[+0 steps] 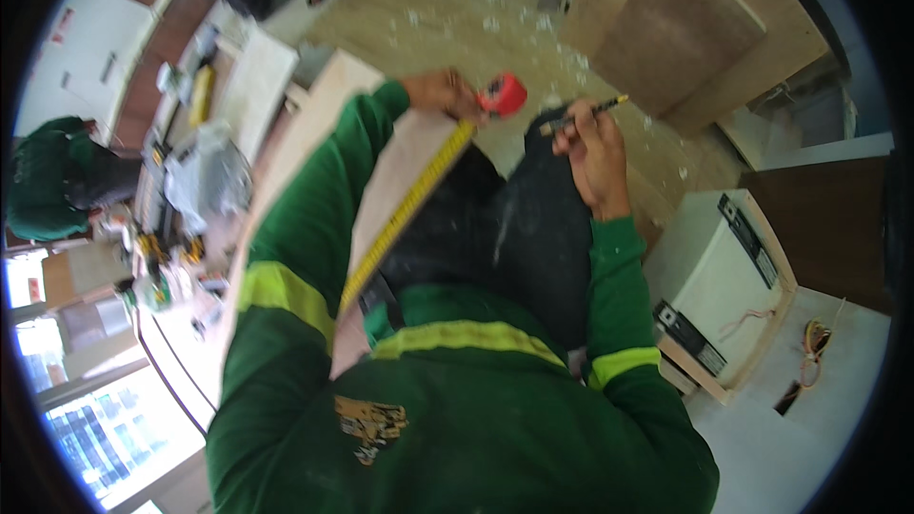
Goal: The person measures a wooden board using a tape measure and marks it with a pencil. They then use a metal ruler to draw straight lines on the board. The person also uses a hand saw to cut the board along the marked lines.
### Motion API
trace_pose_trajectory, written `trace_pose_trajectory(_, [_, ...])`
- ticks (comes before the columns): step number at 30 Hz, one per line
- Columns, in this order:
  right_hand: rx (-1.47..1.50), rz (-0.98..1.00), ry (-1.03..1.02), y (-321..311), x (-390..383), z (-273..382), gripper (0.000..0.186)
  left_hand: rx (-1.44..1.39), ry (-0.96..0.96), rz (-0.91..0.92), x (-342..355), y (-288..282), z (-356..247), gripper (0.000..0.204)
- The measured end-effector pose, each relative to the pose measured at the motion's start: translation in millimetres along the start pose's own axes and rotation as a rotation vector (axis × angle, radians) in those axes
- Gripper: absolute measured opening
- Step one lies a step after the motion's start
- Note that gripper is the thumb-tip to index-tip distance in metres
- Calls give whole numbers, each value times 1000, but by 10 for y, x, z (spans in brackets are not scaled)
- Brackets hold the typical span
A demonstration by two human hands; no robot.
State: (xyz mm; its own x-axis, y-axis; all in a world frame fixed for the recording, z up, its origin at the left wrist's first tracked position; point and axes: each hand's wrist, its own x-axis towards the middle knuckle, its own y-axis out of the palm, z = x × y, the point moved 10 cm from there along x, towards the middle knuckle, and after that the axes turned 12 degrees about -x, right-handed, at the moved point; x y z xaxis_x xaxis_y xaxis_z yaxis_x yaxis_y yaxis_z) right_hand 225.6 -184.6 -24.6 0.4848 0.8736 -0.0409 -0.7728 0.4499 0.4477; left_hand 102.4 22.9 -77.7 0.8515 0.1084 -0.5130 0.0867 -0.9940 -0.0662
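Note:
My left hand (443, 93) is closed on a red tape measure (502, 95) at the far edge of a pale wooden board (407, 154). The yellow blade (409, 207) is drawn out along the board's edge, running back toward my body, and its near end is hidden by my left sleeve. My right hand (595, 154) is raised to the right, off the board, with a dark pencil or marker (586, 114) with a yellow end held between its fingers. My dark trouser legs (519, 228) are beside the board.
At left, a bench carries a clear plastic bag (209, 176) and power tools (157, 247). A person in green (57, 176) bends at far left; another stands at the top. A white drawer box (719, 290) with black runners is at right. Scraps litter the floor (457, 33).

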Motion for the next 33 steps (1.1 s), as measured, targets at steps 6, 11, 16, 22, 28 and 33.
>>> trace_pose_trajectory(6, [-364,122,-10,205,-62,-6,8,15,-41,11,-101,147,-140,26])
trace_pose_trajectory(11, [-500,294,-32,606,55,-56,14,61,-26,58,-119,154,-235,32])
trace_pose_trajectory(16, [-878,411,-163,781,214,-47,17,75,-1,13,-128,54,-171,33])
trace_pose_trajectory(22, [-776,452,-217,960,283,-134,18,40,10,34,-106,45,-141,28])
trace_pose_trajectory(28, [-932,427,-326,1016,191,-89,16,26,-21,49,-92,65,-100,25])
trace_pose_trajectory(33, [-934,354,-386,1019,137,-85,18,20,-14,57,-62,96,-99,24])
